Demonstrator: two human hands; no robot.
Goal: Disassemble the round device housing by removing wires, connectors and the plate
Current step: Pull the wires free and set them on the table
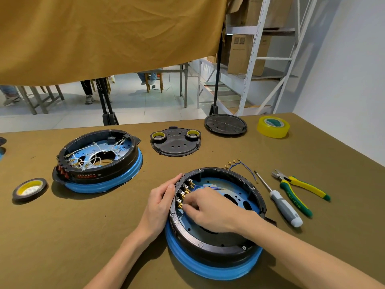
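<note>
In the lower centre of the frame we have the round black housing with a blue rubber skirt sitting on the olive-brown cloth-covered desk, and we are working inside it. Our left hand lies with fingers fairly straight against the outer left wall of the housing, steadying it, while our right hand reaches into the bowl with fingers curled at the row of brass spade connectors on the inner left wall; it seems to pinch one of the lowest terminals, though the fingertips hide the exact contact. We judge the task partly done: a loose blue wire with brass terminals already lies on the desk just beyond the housing's far rim, yet short blue wires are still inside near the connectors, and the blue-filmed metal plate is still seated in the bottom. So the remaining wires, connectors and plate are left. To the right of the housing lie a grey-handled screwdriver and yellow-and-green cutting pliers, within reach and clear of the work. In the left of the frame stands a second, similar housing full of white wires, with a dark tape roll near it. Further back rest a black perforated cover with two tape rolls on it, a round black disc and a yellow tape roll. Nothing blocks our hands; the tight terminal row is the only awkward spot.
</note>
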